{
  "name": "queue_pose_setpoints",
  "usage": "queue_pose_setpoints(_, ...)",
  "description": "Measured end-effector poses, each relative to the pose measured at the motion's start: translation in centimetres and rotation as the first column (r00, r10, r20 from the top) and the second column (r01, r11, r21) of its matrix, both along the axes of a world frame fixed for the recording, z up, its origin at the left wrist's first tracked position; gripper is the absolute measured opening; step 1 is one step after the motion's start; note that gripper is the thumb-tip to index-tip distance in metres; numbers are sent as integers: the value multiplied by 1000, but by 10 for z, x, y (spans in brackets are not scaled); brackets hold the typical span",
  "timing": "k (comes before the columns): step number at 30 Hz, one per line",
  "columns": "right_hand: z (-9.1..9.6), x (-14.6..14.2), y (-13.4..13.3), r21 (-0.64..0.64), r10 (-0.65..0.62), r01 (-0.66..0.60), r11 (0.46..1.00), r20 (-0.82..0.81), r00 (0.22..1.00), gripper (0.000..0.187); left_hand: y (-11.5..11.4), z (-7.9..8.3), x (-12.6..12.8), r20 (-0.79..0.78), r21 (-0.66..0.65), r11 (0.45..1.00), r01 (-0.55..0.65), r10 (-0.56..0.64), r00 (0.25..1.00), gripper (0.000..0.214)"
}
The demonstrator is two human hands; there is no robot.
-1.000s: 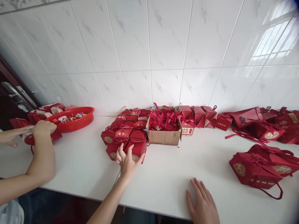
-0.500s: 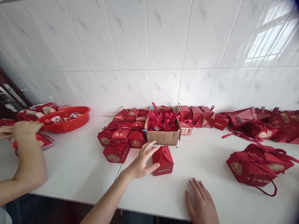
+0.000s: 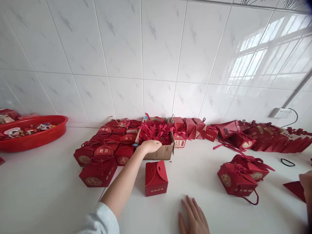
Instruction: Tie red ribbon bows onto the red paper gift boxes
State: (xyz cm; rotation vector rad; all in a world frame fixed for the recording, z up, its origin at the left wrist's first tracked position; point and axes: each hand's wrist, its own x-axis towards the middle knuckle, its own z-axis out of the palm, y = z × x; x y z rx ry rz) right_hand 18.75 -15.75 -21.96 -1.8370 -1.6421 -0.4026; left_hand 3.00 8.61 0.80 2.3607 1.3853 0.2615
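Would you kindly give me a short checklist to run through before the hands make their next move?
1. Lone red box upright on the table, apart from the others: ok.
2. Ribbons available in the carton: ok, a heap.
3. Left hand at the carton: ok, over its front edge.
4. Left hand gripping a ribbon: cannot tell.
5. Right hand free: ok, on the table.

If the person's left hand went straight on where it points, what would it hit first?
Most likely the heap of red ribbons in the cardboard box, just beyond the left hand. Depth is hard to judge from this one view, so it may already be touching them.
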Motion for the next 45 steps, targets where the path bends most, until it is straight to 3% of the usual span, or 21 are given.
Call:
queue_pose_setpoints(6,6,-4,-4,-30,3,-4,1000,-55,998,43,-7,-9,0,58,51,996,-74,71,996,32)
queue_pose_setpoints(9,12,0,-5,-50,12,-19,999,-129,992,43,-18,-6,-7,191,120,989,-82,58,980,40)
queue_pose_setpoints(11,27,9,-2,-81,58,-79,994,-238,970,42,-29,2,-20,315,158,985,-67,14,949,46)
queue_pose_setpoints(12,40,15,1,-96,96,-132,987,-311,945,41,-35,6,-28,383,171,984,-54,-16,924,46)
queue_pose_setpoints(13,57,21,5,-115,170,-234,965,-404,899,39,-41,12,-36,519,177,984,-31,-66,852,44)
queue_pose_setpoints(15,100,32,17,-112,224,-337,935,-553,803,37,-51,23,-53,657,228,972,-49,-117,744,38)
queue_pose_setpoints(17,149,38,35,-60,260,-357,932,-577,774,34,-60,32,-66,705,289,948,-137,-114,700,29)
queue_pose_setpoints(20,213,34,64,45,311,-355,934,-592,743,33,-69,41,-77,752,378,861,-340,-72,655,18)
queue_pose_setpoints(23,249,16,86,197,454,-427,882,-598,661,32,-74,44,-84,798,381,799,-465,-31,601,16)
queue_pose_setpoints(26,258,-8,97,300,569,-510,806,-630,529,33,-81,45,-89,792,339,840,-424,-12,611,18)
queue_pose_setpoints(30,254,-36,107,259,619,-664,701,-683,387,45,-93,50,-87,685,294,926,-238,-30,728,20)
queue_pose_setpoints(34,250,-48,119,150,528,-725,672,-784,327,51,-101,58,-75,634,218,961,-169,-8,774,19)
queue_pose_setpoints(38,246,-46,127,182,534,-746,641,-804,263,46,-101,56,-65,622,145,987,-76,-31,782,18)
queue_pose_setpoints(45,248,-40,127,320,496,-782,534,-868,-17,37,-104,48,-52,596,146,987,-71,-30,803,13)
